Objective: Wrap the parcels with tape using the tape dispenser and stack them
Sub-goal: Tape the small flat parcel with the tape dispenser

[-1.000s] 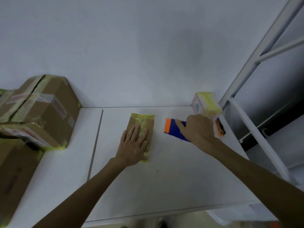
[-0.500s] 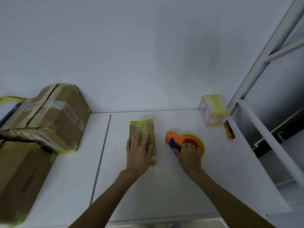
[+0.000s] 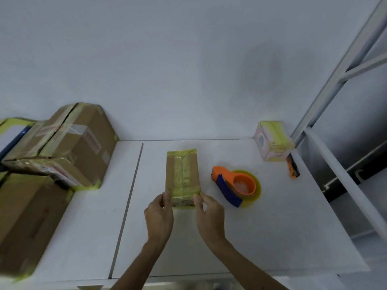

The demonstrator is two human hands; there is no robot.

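Both hands on the small parcel (image 3: 182, 174): left hand (image 3: 160, 216) pinches its near-left corner, right hand (image 3: 209, 214) pinches the near-right corner. Fingers are curled in on the end face, wrists low, and both forearms come in from the near edge, converging on the parcel.

Parcel lies flat mid-tabletop (image 3: 272, 237), long axis pointing away from the person. A yellow tape strip runs down its top and over both ends. The underside isn't visible, so I can't tell whether the wrap closes there.

Step, my read: taping of this one looks done or nearly done, and the hands are set to lift or turn it. Next move is either to flip it and check the bottom, or to carry it left onto the stack. Needs a firm two-corner grip, since the parcel is narrow and the hold sits right at its end.

Tape dispenser (image 3: 236, 185), orange and blue, lies on its side just right of the parcel, not held.

Taped carton stack (image 3: 69, 147) is at the left edge, well apart. A small pale box (image 3: 272, 143) sits far right, with an orange cutter (image 3: 292, 167) beside it.
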